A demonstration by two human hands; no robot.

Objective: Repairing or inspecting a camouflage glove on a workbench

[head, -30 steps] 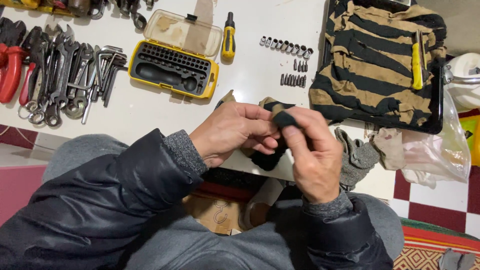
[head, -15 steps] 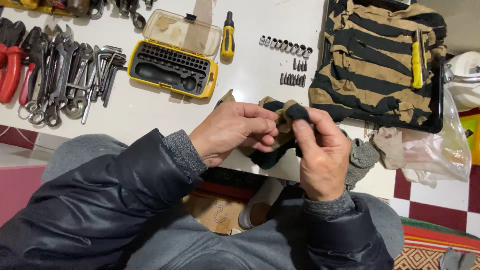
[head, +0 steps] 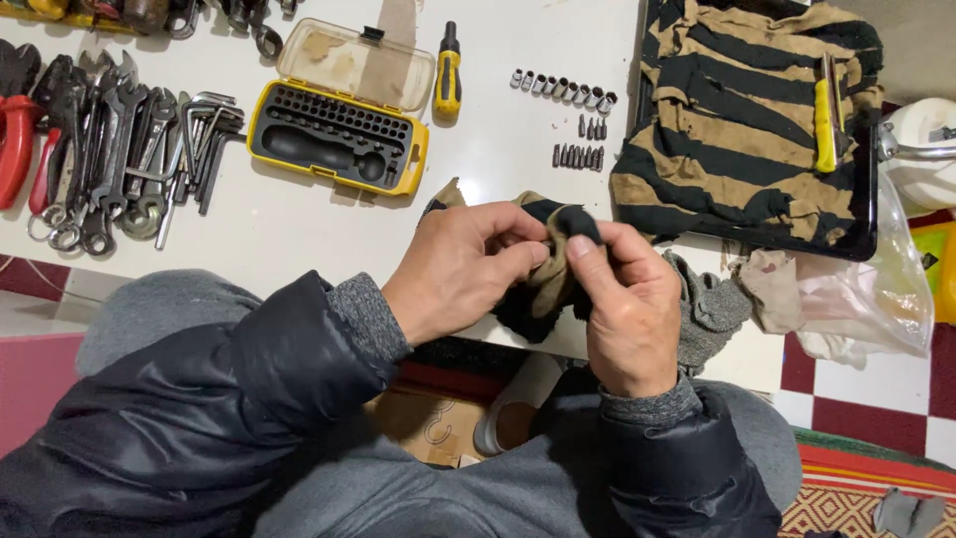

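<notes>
Two bare hands meet over the near edge of a white tabletop, both gripping a black-and-tan striped rag. The left hand has its fingers curled shut around the bunched cloth from the left, while the right hand pinches a dark fold of it between thumb and fingers; whatever may be wrapped inside the cloth is hidden. The rag hangs partly over the tabletop edge, between the two hands and above the person's lap.

Behind the hands, an open yellow bit case with a clear lid lies near the middle of the tabletop, its black insert showing rows of holes. Just to its right lies a yellow-and-black screwdriver handle. Further right, a row of small sockets sits above a cluster of screwdriver bits. At far left, wrenches and hex keys are spread side by side, next to red-handled pliers.

On the right, a larger striped cloth covers a black tray, with a yellow-handled tool resting on top. A grey glove lies just beside the right hand, near a clear plastic bag.
</notes>
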